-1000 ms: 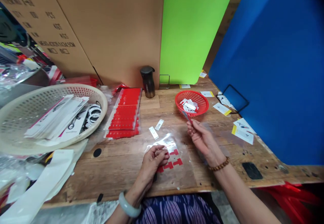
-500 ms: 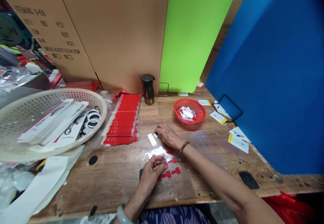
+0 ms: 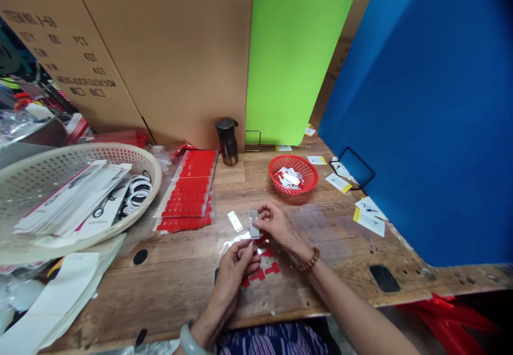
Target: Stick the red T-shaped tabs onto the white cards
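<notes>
"While the right hand (image 3: 278,226) has that small pale grey strip (image 3: 254,224) pinched between thumb and fingers, what is the left hand (image 3: 236,264) doing?"

"Its fingertips are drawn close together by the strip's lower end. I can't tell whether they grip anything; whatever might be between them is too small to make out"

"And where is the strip, exactly?"

"Between the two hands, above the far part of the clear film (image 3: 289,286). Red T-shaped pieces (image 3: 272,268) show on that film, beside the left fingers. A white card (image 3: 234,221) lies just beyond, left of the strip, touched by neither hand"

"So which step would you call this?"

"I'd judge it close two-handed work: the strip being lined up at the left fingertips. Whether it touches them, I can't say"

"What does a move from here ask for?"

"A light, steady pinch on the right, I'd think, with the left fingers kept narrow and the strip held straight. Pressing hard could shift the thin film underneath. The red basket (image 3: 311,175), with its small white pieces (image 3: 291,177), stands well apart from both hands, so it shouldn't get in the way"
</notes>
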`<state>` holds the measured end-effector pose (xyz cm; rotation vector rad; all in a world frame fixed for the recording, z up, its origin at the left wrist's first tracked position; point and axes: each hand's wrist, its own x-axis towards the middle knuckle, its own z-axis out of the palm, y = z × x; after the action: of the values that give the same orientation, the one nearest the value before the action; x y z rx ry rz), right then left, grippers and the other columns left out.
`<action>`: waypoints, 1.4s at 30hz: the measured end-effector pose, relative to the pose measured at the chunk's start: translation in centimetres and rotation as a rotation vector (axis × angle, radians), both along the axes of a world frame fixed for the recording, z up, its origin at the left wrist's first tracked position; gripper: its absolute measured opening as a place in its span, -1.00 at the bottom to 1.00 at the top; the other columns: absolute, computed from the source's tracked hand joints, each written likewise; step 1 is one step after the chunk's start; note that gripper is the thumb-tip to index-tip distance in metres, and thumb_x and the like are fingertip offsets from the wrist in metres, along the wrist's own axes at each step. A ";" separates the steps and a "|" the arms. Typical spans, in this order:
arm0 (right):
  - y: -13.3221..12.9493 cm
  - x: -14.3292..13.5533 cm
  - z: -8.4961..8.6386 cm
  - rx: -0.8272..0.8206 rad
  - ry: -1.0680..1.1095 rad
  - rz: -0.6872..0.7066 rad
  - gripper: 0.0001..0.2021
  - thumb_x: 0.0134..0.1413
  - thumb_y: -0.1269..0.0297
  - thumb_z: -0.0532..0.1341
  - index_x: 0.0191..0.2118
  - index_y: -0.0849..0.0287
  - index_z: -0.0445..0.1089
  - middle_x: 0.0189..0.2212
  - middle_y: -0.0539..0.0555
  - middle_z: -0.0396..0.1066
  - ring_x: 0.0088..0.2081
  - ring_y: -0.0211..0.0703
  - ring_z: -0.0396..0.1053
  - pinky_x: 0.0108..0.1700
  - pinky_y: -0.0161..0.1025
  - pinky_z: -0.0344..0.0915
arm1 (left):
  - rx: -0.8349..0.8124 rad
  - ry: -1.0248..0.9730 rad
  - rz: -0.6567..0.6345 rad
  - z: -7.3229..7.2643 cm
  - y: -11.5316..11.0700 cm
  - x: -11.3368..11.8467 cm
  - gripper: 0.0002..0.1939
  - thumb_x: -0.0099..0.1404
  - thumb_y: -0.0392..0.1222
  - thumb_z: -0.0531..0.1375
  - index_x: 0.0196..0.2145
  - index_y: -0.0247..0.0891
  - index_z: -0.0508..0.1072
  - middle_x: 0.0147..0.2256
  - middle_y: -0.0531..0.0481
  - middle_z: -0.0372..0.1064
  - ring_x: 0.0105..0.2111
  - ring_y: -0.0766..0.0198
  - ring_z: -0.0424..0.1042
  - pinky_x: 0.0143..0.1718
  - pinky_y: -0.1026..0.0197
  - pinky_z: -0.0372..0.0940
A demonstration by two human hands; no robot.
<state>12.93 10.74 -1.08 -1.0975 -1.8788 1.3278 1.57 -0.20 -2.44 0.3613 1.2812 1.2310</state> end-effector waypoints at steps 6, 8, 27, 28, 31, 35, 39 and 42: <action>-4.8 1.3 -0.4 -0.450 0.495 -0.141 -0.63 -0.17 0.28 0.35 -0.18 0.13 0.28 -0.54 -0.15 0.26 -0.54 -0.36 0.24 -0.49 -0.40 0.20 | 0.036 -0.024 -0.078 1.7 0.3 0.7 -0.60 -0.02 -0.04 0.38 -0.30 -0.40 0.49 -0.43 -0.10 0.51 -0.45 0.29 0.50 -0.38 0.31 0.40; -5.5 2.0 -0.3 -0.478 0.528 -0.117 -0.66 -0.12 0.26 0.35 -0.17 0.14 0.31 -0.51 -0.11 0.31 -0.51 -0.36 0.28 -0.46 -0.40 0.23 | 0.024 -0.022 -0.105 1.9 0.1 0.6 -0.64 -0.01 -0.06 0.38 -0.36 -0.42 0.50 -0.46 -0.09 0.50 -0.49 0.32 0.48 -0.43 0.33 0.39; -8.9 6.3 -2.2 -0.573 0.707 -0.013 -0.77 -0.02 0.20 0.33 -0.26 0.18 0.39 -0.55 -0.06 0.37 -0.53 -0.37 0.33 -0.43 -0.41 0.28 | -0.062 -0.270 -0.517 3.0 -1.2 0.8 -0.71 0.04 -0.11 0.35 -0.45 -0.46 0.52 -0.57 -0.02 0.39 -0.73 0.56 0.24 -0.72 0.51 0.15; -8.9 6.3 -2.3 -0.563 0.683 -0.016 -0.77 0.00 0.20 0.31 -0.24 0.18 0.39 -0.55 -0.06 0.36 -0.52 -0.36 0.34 -0.41 -0.40 0.29 | -0.064 -0.259 -0.509 2.9 -1.1 0.8 -0.71 0.04 -0.10 0.35 -0.45 -0.45 0.51 -0.57 -0.01 0.39 -0.73 0.56 0.24 -0.72 0.51 0.15; -8.1 6.2 -2.3 -0.536 0.561 0.006 -0.65 0.02 0.18 0.29 -0.07 0.16 0.34 -0.41 -0.02 0.39 -0.47 -0.33 0.36 -0.40 -0.36 0.30 | -0.063 -0.165 -0.424 2.5 -1.0 0.6 -0.69 0.02 -0.06 0.35 -0.48 -0.42 0.47 -0.60 0.04 0.36 -0.73 0.54 0.23 -0.70 0.48 0.17; -6.4 5.5 -1.6 -0.291 0.218 -0.135 -0.65 0.06 0.22 0.22 -0.01 0.12 0.30 -0.29 0.02 0.36 -0.41 -0.28 0.33 -0.37 -0.30 0.28 | -0.061 0.036 -0.230 1.3 -0.6 -0.1 -0.66 -0.02 -0.02 0.37 -0.50 -0.37 0.40 -0.56 -0.01 0.42 -0.63 0.43 0.39 -0.55 0.42 0.32; -5.2 4.1 -1.5 0.146 -0.119 -0.152 -0.86 0.15 0.38 0.10 -0.23 0.16 0.40 -0.31 0.08 0.35 -0.26 -0.14 0.31 -0.15 -0.17 0.24 | -0.032 0.129 -0.098 0.4 0.0 -0.6 -0.65 0.01 -0.03 0.35 -0.40 -0.38 0.42 -0.47 -0.09 0.50 -0.54 0.33 0.49 -0.44 0.34 0.39; -4.8 3.1 -2.3 0.279 -0.235 -0.133 -0.84 0.16 0.43 0.05 -0.27 0.17 0.37 -0.34 0.10 0.32 -0.29 -0.12 0.28 -0.17 -0.18 0.22 | 0.011 0.150 -0.041 0.1 0.5 -0.8 -0.63 0.02 -0.05 0.34 -0.31 -0.40 0.45 -0.47 -0.10 0.51 -0.56 0.32 0.49 -0.46 0.33 0.40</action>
<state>16.02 5.91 -3.41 -1.2466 -2.0432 0.8615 0.76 0.32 -2.34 0.4933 1.3885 1.1945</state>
